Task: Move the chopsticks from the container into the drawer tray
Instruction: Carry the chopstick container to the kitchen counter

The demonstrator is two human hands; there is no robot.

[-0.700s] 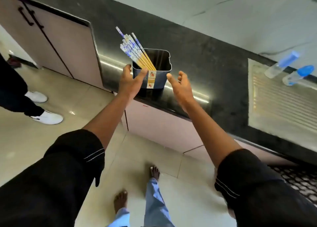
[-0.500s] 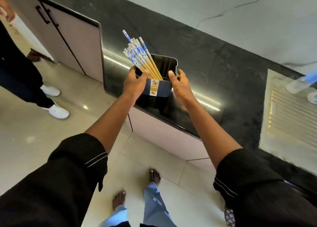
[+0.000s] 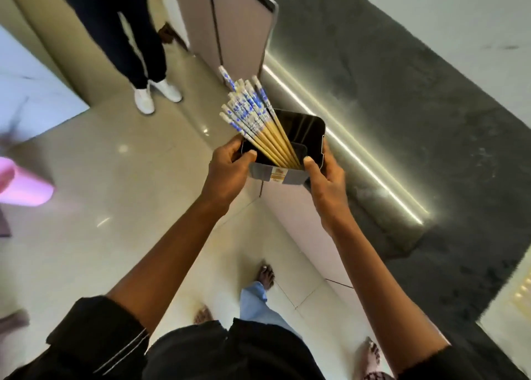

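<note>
Blue-and-white patterned tops crown the bundle of chopsticks point(image 3: 255, 118), which lean toward the left rim of the dark container point(image 3: 301, 129) (their tan shafts run down inside it). You have it gripped from both sides: your left hand point(image 3: 228, 170) is clamped on its left wall, thumb over the rim, and your right hand point(image 3: 326, 178) on its right wall. The container sits just at the front edge of the black stone counter point(image 3: 402, 121), whether resting or lifted you cannot tell.
</note>
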